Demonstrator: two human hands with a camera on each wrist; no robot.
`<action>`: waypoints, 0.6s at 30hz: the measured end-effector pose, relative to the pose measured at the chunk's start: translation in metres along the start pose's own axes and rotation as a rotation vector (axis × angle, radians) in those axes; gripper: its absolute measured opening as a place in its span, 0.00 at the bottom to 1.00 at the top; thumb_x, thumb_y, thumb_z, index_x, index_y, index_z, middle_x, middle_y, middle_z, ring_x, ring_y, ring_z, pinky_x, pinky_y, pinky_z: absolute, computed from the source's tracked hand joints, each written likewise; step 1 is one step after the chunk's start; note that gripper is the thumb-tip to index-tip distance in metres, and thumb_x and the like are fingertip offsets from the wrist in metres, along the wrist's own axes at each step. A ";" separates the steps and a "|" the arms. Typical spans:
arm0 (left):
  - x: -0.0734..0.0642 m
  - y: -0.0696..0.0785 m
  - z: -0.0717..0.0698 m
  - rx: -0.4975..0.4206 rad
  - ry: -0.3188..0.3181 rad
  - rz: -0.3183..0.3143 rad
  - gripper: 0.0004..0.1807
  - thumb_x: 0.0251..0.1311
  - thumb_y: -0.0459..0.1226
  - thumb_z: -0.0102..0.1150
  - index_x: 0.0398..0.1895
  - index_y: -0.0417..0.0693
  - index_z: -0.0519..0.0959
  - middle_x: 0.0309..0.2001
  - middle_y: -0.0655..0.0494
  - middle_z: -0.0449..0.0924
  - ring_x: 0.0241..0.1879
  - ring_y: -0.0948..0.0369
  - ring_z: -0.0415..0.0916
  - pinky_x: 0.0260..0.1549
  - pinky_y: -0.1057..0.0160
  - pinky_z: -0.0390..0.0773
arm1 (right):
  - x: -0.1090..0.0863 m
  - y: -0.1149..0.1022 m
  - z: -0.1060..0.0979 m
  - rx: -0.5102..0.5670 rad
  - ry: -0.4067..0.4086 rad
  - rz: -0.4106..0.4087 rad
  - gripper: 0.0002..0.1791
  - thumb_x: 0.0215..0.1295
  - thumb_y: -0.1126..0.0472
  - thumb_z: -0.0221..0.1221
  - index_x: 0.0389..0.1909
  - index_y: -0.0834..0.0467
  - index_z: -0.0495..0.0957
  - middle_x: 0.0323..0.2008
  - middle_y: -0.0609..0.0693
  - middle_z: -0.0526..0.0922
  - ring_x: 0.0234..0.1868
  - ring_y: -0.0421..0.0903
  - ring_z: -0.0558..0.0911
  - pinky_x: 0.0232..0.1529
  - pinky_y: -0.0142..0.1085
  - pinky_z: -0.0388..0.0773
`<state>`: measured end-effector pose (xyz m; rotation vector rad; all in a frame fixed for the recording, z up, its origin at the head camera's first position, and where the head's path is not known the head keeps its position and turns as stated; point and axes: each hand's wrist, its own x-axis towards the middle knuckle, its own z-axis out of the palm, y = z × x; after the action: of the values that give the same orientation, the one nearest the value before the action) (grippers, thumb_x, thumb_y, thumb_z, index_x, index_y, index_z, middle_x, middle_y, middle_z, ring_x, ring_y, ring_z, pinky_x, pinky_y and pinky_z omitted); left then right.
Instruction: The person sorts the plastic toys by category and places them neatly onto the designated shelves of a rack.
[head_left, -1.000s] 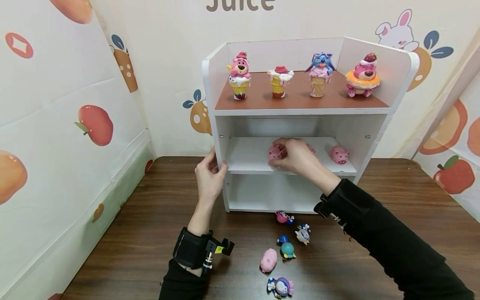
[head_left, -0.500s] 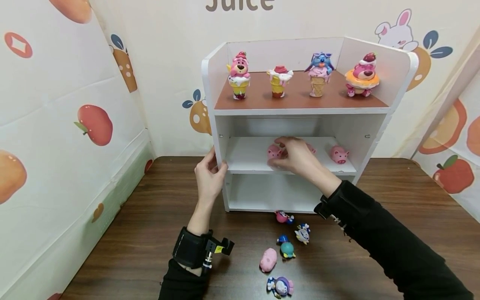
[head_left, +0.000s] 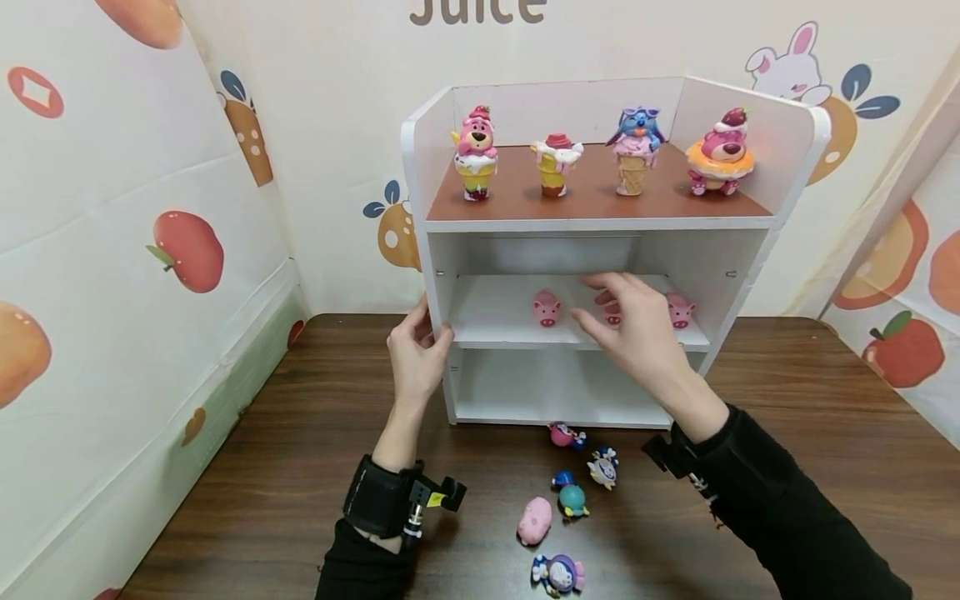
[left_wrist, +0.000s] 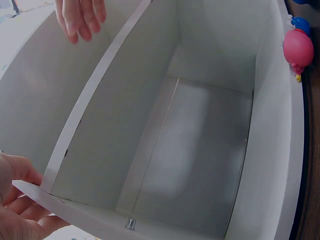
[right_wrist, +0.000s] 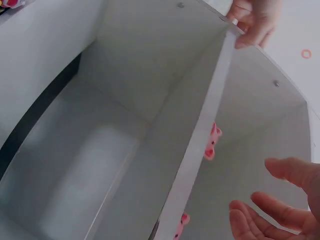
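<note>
My left hand [head_left: 420, 350] grips the left side panel of a white shelf unit [head_left: 570, 343], thumb in front and fingers behind; the left wrist view shows this hand [left_wrist: 22, 205] at the panel's edge. In front of the middle shelf, my right hand [head_left: 637, 325] holds nothing, its thumb and fingers spread apart. Three pink pig figurines stand along that shelf: a left pig [head_left: 547, 308], a middle pig [head_left: 612, 313] partly covered by the right hand, and a right pig [head_left: 681, 310] beyond it. The right wrist view shows the spread right hand [right_wrist: 280, 210] near a pig [right_wrist: 212, 142].
Several ice-cream character figurines, such as a blue one [head_left: 634, 150], stand on the brown top shelf [head_left: 517, 208]. On the wooden table [head_left: 315, 433] lie a pink pig [head_left: 535, 521], a teal figurine [head_left: 573, 498], a purple figurine [head_left: 559, 575] and others. Patterned walls stand behind and beside.
My right hand has let go of the left pig and moved to the right, its fingers spreading. The left pig stays on the shelf, fully visible. The left hand keeps its place.
</note>
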<state>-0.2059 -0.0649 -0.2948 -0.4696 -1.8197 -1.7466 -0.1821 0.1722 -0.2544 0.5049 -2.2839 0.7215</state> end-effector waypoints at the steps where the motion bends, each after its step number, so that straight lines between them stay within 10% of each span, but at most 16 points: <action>1: 0.000 0.000 0.000 -0.002 0.001 0.001 0.25 0.46 0.18 0.47 0.53 0.26 0.68 0.48 0.31 0.71 0.43 0.42 0.72 0.37 0.49 0.72 | -0.002 0.001 -0.002 0.005 0.028 0.001 0.16 0.50 0.65 0.63 0.41 0.67 0.75 0.32 0.59 0.77 0.32 0.51 0.77 0.33 0.43 0.74; 18: 0.001 -0.009 -0.001 -0.010 0.001 0.008 0.25 0.47 0.18 0.48 0.53 0.29 0.68 0.48 0.33 0.72 0.45 0.44 0.72 0.38 0.50 0.72 | -0.034 0.027 -0.027 0.193 0.572 0.077 0.07 0.50 0.73 0.59 0.32 0.71 0.78 0.27 0.55 0.79 0.28 0.34 0.74 0.32 0.23 0.68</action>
<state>-0.2119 -0.0663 -0.3009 -0.4793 -1.8072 -1.7507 -0.1593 0.2150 -0.2711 0.2517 -1.7156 0.9859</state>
